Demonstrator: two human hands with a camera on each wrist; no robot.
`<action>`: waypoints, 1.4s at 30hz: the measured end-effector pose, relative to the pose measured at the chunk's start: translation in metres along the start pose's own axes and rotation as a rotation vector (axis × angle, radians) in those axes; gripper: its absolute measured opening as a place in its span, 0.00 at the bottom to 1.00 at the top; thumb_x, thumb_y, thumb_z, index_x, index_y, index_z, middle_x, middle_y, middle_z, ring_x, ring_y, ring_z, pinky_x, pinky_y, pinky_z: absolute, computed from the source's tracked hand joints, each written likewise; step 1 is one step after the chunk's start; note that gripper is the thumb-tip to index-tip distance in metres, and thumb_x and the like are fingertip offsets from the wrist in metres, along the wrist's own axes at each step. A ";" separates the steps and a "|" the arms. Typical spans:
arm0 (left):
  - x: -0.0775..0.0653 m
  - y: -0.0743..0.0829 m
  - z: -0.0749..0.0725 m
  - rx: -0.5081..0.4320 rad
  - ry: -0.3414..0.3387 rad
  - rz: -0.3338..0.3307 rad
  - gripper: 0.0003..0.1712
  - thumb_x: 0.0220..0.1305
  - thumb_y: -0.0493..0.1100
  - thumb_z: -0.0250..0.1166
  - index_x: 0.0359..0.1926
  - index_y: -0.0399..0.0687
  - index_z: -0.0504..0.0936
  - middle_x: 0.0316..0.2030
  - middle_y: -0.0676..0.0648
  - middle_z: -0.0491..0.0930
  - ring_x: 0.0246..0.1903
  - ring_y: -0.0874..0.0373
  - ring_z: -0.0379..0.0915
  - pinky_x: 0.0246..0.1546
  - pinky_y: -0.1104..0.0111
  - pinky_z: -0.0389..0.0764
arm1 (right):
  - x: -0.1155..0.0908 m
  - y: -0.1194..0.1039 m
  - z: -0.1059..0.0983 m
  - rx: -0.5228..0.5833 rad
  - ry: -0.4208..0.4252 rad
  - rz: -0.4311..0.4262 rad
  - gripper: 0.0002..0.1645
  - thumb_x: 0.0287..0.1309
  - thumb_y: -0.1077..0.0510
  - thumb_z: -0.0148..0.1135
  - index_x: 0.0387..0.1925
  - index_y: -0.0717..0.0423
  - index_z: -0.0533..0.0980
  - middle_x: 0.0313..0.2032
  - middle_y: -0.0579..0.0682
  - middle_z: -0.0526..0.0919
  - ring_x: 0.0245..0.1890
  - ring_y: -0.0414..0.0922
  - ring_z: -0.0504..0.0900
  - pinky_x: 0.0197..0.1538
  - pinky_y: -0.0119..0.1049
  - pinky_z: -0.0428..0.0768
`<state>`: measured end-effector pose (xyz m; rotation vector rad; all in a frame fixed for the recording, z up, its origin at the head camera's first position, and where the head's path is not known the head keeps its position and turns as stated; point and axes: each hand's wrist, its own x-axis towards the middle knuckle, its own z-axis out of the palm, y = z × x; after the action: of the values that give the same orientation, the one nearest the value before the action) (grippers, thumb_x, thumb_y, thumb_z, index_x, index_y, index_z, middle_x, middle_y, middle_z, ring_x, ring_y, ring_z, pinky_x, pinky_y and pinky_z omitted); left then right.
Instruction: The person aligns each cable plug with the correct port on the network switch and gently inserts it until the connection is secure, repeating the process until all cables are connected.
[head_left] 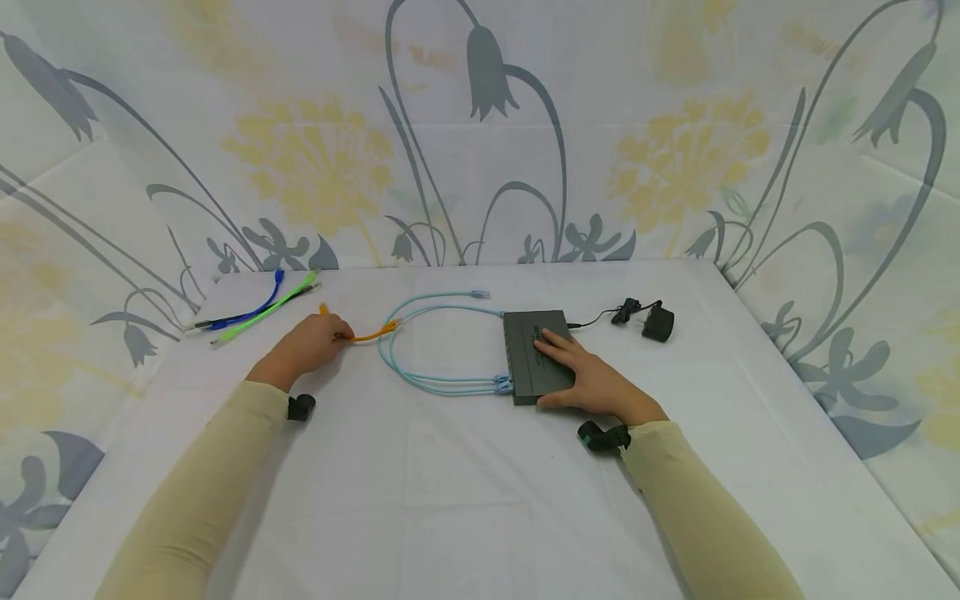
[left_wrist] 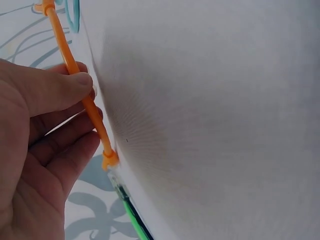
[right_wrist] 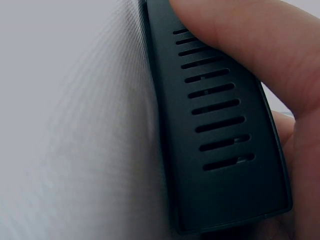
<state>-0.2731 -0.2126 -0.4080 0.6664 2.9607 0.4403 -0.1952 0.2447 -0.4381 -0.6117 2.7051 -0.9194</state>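
My left hand (head_left: 311,343) pinches a short orange network patch cable (head_left: 367,337) between thumb and fingers, just above the table. In the left wrist view, an orange boot (left_wrist: 110,159) with a clear plug shows at the lower end of the cable. My right hand (head_left: 592,379) rests on a dark grey network switch (head_left: 528,385), fingers spread over its top. Its thumb (right_wrist: 235,30) lies against the switch's vented side. Light blue cables (head_left: 442,382) loop out from the switch's left side; one of their plugs (head_left: 480,293) lies loose.
Blue, black and green patch cables (head_left: 258,315) lie crossed at the back left. A black power adapter (head_left: 657,322) sits right of the switch, its cord running to it. A white cloth (head_left: 450,500) covers the table. Floral fabric (head_left: 480,167) hangs behind.
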 end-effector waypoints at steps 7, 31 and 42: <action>0.005 -0.001 0.002 -0.009 -0.049 -0.004 0.13 0.64 0.33 0.57 0.45 0.34 0.84 0.45 0.38 0.83 0.51 0.40 0.76 0.57 0.48 0.74 | 0.001 0.002 0.000 -0.008 0.002 0.003 0.60 0.43 0.29 0.70 0.75 0.32 0.51 0.77 0.34 0.40 0.77 0.55 0.35 0.70 0.66 0.52; 0.028 0.042 0.002 0.005 -0.070 0.036 0.18 0.68 0.44 0.60 0.51 0.34 0.81 0.42 0.39 0.82 0.42 0.47 0.76 0.48 0.54 0.77 | 0.000 0.003 0.001 -0.002 -0.001 0.006 0.61 0.42 0.27 0.69 0.74 0.30 0.50 0.76 0.31 0.40 0.77 0.55 0.36 0.70 0.66 0.53; 0.030 0.045 0.004 0.011 -0.047 0.023 0.17 0.68 0.41 0.60 0.51 0.32 0.80 0.45 0.37 0.83 0.47 0.44 0.78 0.52 0.52 0.77 | 0.000 0.002 0.000 -0.016 -0.006 0.007 0.60 0.43 0.27 0.69 0.75 0.30 0.50 0.77 0.33 0.40 0.77 0.56 0.37 0.69 0.67 0.53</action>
<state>-0.2811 -0.1599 -0.3992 0.7033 2.9165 0.4046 -0.1962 0.2457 -0.4390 -0.6072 2.7100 -0.8943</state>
